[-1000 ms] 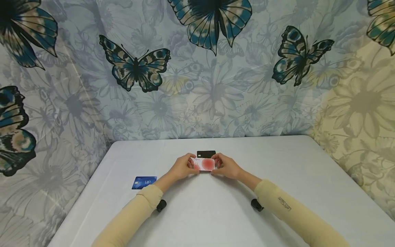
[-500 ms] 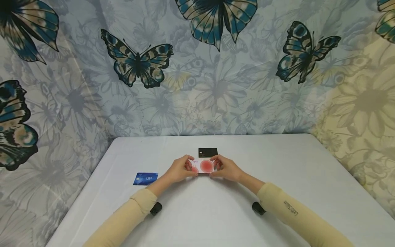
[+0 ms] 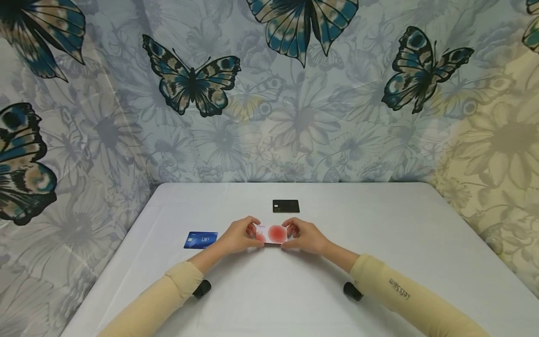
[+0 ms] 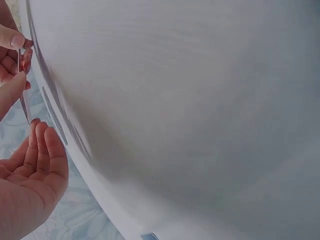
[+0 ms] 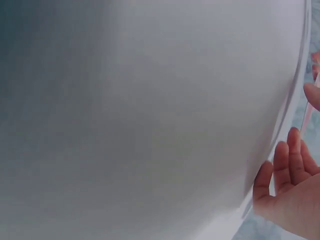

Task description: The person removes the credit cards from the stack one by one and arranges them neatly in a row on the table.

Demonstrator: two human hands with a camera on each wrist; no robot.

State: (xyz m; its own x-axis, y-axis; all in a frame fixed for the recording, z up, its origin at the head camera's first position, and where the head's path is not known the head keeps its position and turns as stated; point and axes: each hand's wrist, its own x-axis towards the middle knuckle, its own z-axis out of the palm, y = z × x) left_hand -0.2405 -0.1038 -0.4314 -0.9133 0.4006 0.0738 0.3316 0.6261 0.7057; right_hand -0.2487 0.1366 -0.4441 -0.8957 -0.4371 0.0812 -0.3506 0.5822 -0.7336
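Observation:
Both hands hold one white card with pink-red circles above the table's middle, its printed face toward the head camera. My left hand pinches the card's left end between thumb and fingers. At the opposite end, my right hand grips it the same way. From the left wrist view the card appears nearly edge-on between the two hands. A black card lies flat on the table just beyond the held one. To the left, a blue VIP card lies near the left wrist.
The white-covered table reaches back to a wall hanging printed with flowers and butterflies. Black wrist devices sit under both forearms, by the pale yellow sleeves.
Both hands have drawn the white and pink card nearer to the person and slightly left. It overlapped the black card in view before; now the black card shows whole. The head view has shifted slightly.

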